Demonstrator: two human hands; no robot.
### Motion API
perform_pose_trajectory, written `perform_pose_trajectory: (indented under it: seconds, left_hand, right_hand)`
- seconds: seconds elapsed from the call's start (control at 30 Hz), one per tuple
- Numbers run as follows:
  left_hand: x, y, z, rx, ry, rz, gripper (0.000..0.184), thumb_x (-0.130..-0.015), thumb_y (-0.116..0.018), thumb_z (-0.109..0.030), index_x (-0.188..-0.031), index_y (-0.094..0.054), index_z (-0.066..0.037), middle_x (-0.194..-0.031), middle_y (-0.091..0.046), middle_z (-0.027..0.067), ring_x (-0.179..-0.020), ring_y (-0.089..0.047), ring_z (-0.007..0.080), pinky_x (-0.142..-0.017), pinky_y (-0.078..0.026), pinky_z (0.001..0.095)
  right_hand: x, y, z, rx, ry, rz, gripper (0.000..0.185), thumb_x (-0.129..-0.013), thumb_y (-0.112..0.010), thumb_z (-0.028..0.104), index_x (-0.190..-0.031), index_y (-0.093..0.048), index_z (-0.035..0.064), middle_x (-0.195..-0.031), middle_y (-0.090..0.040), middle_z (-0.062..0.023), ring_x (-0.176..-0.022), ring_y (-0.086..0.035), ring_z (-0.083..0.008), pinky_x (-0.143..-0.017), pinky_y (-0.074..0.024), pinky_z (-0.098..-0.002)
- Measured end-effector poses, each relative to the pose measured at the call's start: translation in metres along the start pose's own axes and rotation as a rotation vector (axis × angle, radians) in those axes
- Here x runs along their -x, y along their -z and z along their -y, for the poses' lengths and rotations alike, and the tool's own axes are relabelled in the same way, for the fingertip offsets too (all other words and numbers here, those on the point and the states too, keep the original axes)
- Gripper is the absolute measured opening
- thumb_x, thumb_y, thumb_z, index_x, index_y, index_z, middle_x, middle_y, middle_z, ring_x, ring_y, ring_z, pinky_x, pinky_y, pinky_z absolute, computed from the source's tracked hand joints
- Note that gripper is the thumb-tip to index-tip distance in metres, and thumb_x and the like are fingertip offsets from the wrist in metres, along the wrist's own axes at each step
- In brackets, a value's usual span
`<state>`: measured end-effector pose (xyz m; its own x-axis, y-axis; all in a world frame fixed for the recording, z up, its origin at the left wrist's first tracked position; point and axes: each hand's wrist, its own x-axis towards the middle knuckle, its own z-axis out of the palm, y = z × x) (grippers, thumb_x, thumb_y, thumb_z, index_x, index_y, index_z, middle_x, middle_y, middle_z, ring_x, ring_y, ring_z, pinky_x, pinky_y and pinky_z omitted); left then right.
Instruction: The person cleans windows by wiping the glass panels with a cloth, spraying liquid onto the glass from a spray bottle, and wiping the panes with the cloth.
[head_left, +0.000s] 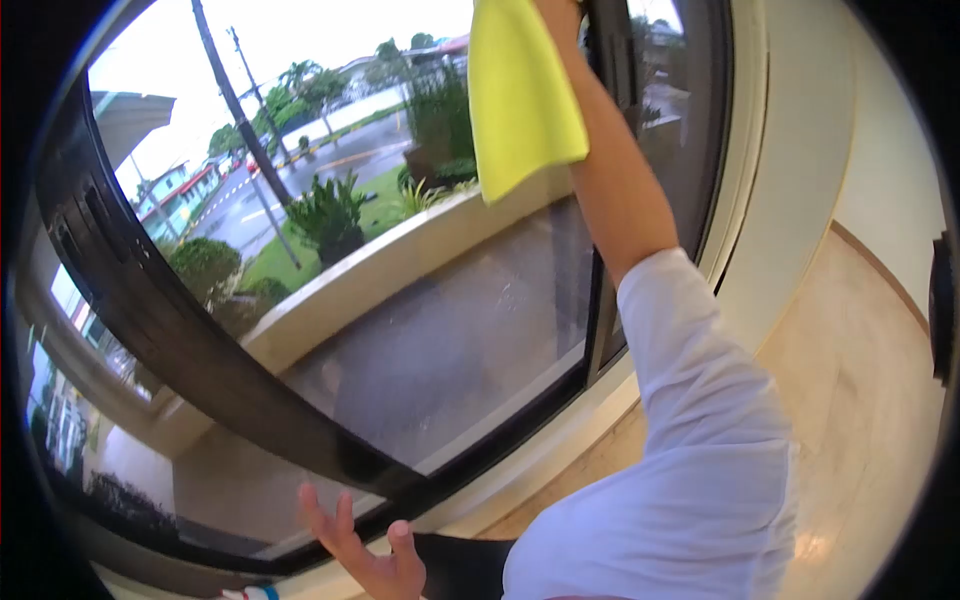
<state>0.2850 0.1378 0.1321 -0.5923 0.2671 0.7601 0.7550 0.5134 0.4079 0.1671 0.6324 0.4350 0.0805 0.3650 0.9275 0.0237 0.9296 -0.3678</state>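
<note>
A yellow cloth [522,105] hangs in front of the glass at the top of the view, from my raised right hand [562,12]. Only the wrist end of that hand shows; its fingers are cut off by the upper edge and hidden by the cloth. Low in the view, my left hand [375,560] is held up with its fingers apart and nothing in them. It is nearest to the bottom corner of the dark window frame [405,485]. The large window pane [440,330] lies between the two hands.
A dark upright frame bar [165,310] curves down the left side. A pale wall [800,140] and light floor [850,370] lie to the right. A small white and blue object [262,592] shows at the bottom edge. Outside are a low ledge [370,265], plants and a road.
</note>
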Motion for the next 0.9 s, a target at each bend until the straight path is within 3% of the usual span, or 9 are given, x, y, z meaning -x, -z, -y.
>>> perform_pose_trajectory:
  seconds: [0.13,0.17,0.2,0.23,0.33,0.5,0.63,0.73,0.9]
  left_hand:
    - [-0.003,-0.011,-0.004,0.058,0.004,-0.005,0.059,-0.097,-0.06,-0.043,-0.141,-0.048,-0.006,-0.159,-0.032,0.0212,-0.145,-0.031,0.0392,-0.118,-0.023,0.0526]
    - [-0.005,-0.013,-0.006,0.076,-0.001,0.003,0.059,-0.096,-0.063,-0.042,-0.141,-0.049,-0.006,-0.158,-0.031,0.0237,-0.145,-0.031,0.0427,-0.117,-0.024,0.0531]
    - [-0.007,-0.015,-0.009,0.092,-0.006,0.012,0.059,-0.094,-0.065,-0.041,-0.14,-0.051,-0.006,-0.158,-0.029,0.0262,-0.145,-0.03,0.0462,-0.116,-0.026,0.0535]
    - [-0.008,-0.02,-0.013,0.08,-0.009,0.012,0.059,-0.094,-0.065,-0.041,-0.14,-0.051,-0.006,-0.158,-0.029,0.0262,-0.145,-0.03,0.0462,-0.116,-0.026,0.0535]
    - [-0.014,-0.038,-0.028,0.146,-0.062,0.057,0.06,-0.094,-0.064,-0.043,-0.139,-0.051,-0.005,-0.158,-0.03,0.0259,-0.145,-0.031,0.0457,-0.116,-0.027,0.0543]
    - [-0.004,-0.042,-0.037,0.071,-0.023,0.175,0.058,-0.096,-0.059,-0.041,-0.14,-0.049,-0.005,-0.159,-0.032,0.0219,-0.146,-0.032,0.041,-0.116,-0.025,0.0543]
    - [-0.005,-0.05,-0.037,0.065,-0.019,0.196,0.059,-0.096,-0.061,-0.043,-0.14,-0.049,-0.005,-0.159,-0.032,0.0219,-0.145,-0.032,0.0412,-0.116,-0.025,0.0544]
    - [-0.002,-0.044,-0.044,0.06,0.005,0.244,0.06,-0.096,-0.062,-0.044,-0.14,-0.049,-0.006,-0.159,-0.033,0.0217,-0.145,-0.032,0.0416,-0.116,-0.026,0.0541]
    - [0.018,-0.031,-0.024,0.058,0.079,0.255,0.059,-0.096,-0.062,-0.044,-0.139,-0.05,-0.005,-0.159,-0.032,0.0225,-0.145,-0.032,0.0427,-0.116,-0.027,0.0526]
  right_hand:
    - [0.04,-0.002,0.026,0.448,0.198,-0.209,0.084,-0.094,-0.059,0.048,-0.15,-0.029,-0.0087,-0.138,-0.047,-0.0351,-0.114,-0.057,-0.0506,-0.093,-0.0483,-0.0558]
    - [0.077,0.01,0.048,0.353,0.364,-0.299,0.067,-0.094,-0.063,0.039,-0.138,-0.046,-0.009,-0.124,-0.057,-0.031,-0.102,-0.062,-0.0448,-0.081,-0.0527,-0.0476]
    - [0.122,-0.003,0.047,0.305,0.408,-0.181,0.104,-0.082,-0.058,0.072,-0.148,-0.037,-0.006,-0.135,-0.048,-0.0344,-0.123,-0.046,-0.0547,-0.107,-0.0314,-0.0669]
    - [0.17,0.007,0.057,0.153,0.4,0.0,0.104,-0.082,-0.057,0.072,-0.152,-0.034,-0.0007,-0.15,-0.035,-0.0332,-0.13,-0.038,-0.0598,-0.109,-0.0217,-0.0723]
    - [0.287,0.031,0.02,-0.076,0.589,0.239,0.097,-0.082,-0.061,0.07,-0.152,-0.04,0.0055,-0.152,-0.041,-0.0239,-0.137,-0.038,-0.0526,-0.108,-0.027,-0.0713]
    - [0.244,0.055,-0.016,-0.019,0.422,0.118,0.094,-0.083,-0.068,0.06,-0.148,-0.043,-0.0032,-0.138,-0.052,-0.0272,-0.132,-0.046,-0.0476,-0.114,-0.0328,-0.0534]
    - [0.156,0.046,-0.027,-0.062,0.068,0.055,0.095,-0.089,-0.064,0.058,-0.151,-0.032,-0.0065,-0.135,-0.049,-0.0321,-0.126,-0.046,-0.0483,-0.108,-0.031,-0.0578]
    - [0.217,0.042,-0.057,-0.159,-0.248,0.046,0.092,-0.092,-0.062,0.052,-0.151,-0.026,-0.0084,-0.141,-0.044,-0.0334,-0.133,-0.04,-0.0505,-0.114,-0.0244,-0.0591]
    - [0.321,0.061,-0.042,0.219,-0.21,0.266,0.089,-0.098,-0.053,0.047,-0.15,-0.019,-0.0152,-0.149,-0.027,-0.042,-0.138,-0.03,-0.0533,-0.116,-0.0159,-0.0607]
